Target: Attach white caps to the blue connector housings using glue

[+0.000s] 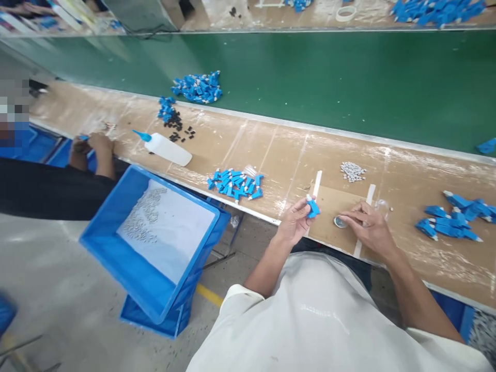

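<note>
Between the thumb and fingers of my left hand point(295, 222) is a blue piece point(313, 207) with a white tip. My right hand point(368, 226) has its fingers pinched at the rim of a small round dish point(340, 222); whatever they hold, if anything, is too small to make out. Under both lies a brown board point(329, 201) with white strips at its sides. Small pale grey parts point(352, 171) form a pile behind the dish. Blue pieces with white tips lie in a heap point(235, 184) to the left and another point(457, 214) to the right.
A white bottle point(169, 149) with a blue nozzle lies on the table at left, near small black parts point(174, 121). A blue crate point(112, 263) stands below the table's front edge. At far left are another person's hands point(93, 150). Behind runs a green belt point(310, 77).
</note>
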`<state>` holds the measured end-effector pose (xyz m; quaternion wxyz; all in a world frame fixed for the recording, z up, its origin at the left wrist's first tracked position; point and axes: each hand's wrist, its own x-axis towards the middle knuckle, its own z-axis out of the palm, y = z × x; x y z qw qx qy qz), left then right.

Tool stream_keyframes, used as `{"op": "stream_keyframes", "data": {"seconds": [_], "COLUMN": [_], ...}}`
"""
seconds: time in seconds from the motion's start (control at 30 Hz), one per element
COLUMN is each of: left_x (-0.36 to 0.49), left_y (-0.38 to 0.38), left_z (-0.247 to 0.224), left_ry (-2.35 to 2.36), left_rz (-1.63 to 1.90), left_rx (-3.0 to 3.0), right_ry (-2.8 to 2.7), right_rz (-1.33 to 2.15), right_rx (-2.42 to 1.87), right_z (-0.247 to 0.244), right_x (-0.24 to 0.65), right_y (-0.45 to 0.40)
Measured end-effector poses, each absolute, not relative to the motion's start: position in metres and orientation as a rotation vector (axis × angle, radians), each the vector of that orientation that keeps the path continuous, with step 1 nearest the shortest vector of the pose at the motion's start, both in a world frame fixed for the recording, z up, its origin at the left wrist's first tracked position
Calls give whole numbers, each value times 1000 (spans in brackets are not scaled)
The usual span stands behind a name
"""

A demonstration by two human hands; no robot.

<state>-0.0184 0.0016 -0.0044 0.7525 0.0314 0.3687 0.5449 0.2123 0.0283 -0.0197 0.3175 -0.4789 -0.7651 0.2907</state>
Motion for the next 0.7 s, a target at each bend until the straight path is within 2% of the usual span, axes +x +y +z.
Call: {"op": "stream_keyframes", "data": {"seconds": [0.2, 0.5, 0.7], "left_x": [-17, -15, -14], "left_y": [4, 3, 6], "left_z": [-3, -10, -10], "left_ry": [802, 824, 830], "left_rz": [1190, 1178, 1194], "left_rx": [61, 73, 16], "right_ry": [-2146, -2170, -2217], "right_rz": [623, 413, 432], "right_rx": [-1145, -1204, -1120], "right_z": [-17, -16, -16], "right_x": [221, 216, 212], "right_y": [17, 20, 18]}}
